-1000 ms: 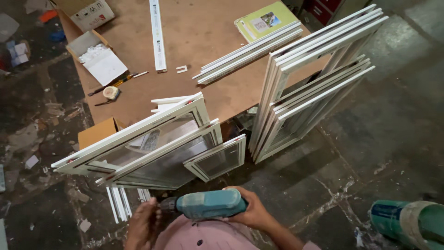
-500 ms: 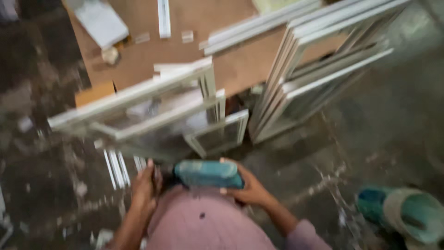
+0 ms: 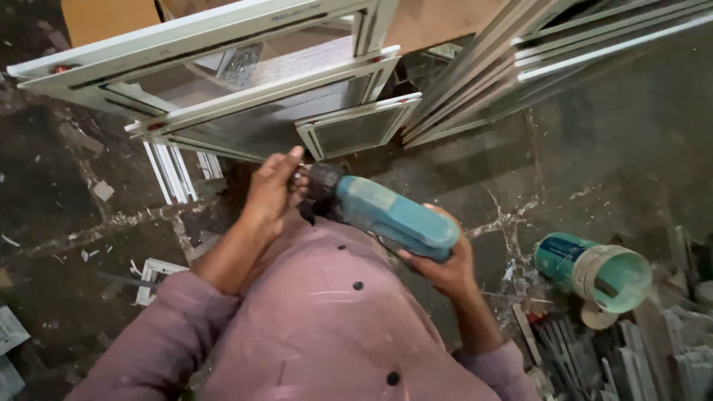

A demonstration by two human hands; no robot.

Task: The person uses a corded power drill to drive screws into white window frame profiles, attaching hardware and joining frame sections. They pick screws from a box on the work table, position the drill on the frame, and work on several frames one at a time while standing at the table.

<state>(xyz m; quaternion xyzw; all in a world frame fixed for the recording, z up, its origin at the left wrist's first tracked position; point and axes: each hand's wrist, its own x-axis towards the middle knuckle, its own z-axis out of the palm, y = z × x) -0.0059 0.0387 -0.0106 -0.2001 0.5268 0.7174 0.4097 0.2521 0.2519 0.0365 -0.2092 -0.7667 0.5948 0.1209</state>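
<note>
A teal drill (image 3: 386, 212) sits at the centre of the view, held against the person's chest, its black chuck (image 3: 321, 191) pointing to ten o'clock and its body running down to four o'clock. The right hand (image 3: 445, 267) is clamped on the drill from below at its rear end, fingers curled under the teal casing. The left hand (image 3: 273, 191) closes on the chuck from the nine o'clock side, thumb up, fingertips on the black collar; whether a bit is fitted there cannot be told. The two hands are apart, one at each end of the tool. Both arms wear a pink buttoned shirt (image 3: 334, 327) that fills the six o'clock part of the picture. At twelve o'clock, just beyond the chuck, lean white window frames (image 3: 245, 89), the smallest one (image 3: 356, 128) nearest the drill but not touching it. At one to two o'clock a second stack of frames (image 3: 535, 67) stands tilted on edge. Short white profile strips (image 3: 172, 171) lie on the dark, cracked floor (image 3: 89, 223) at ten o'clock. A teal bucket (image 3: 594, 271) lies tipped on its side at three o'clock, well apart from the right hand, with scrap pieces (image 3: 594, 349) heaped below it at four o'clock.
</note>
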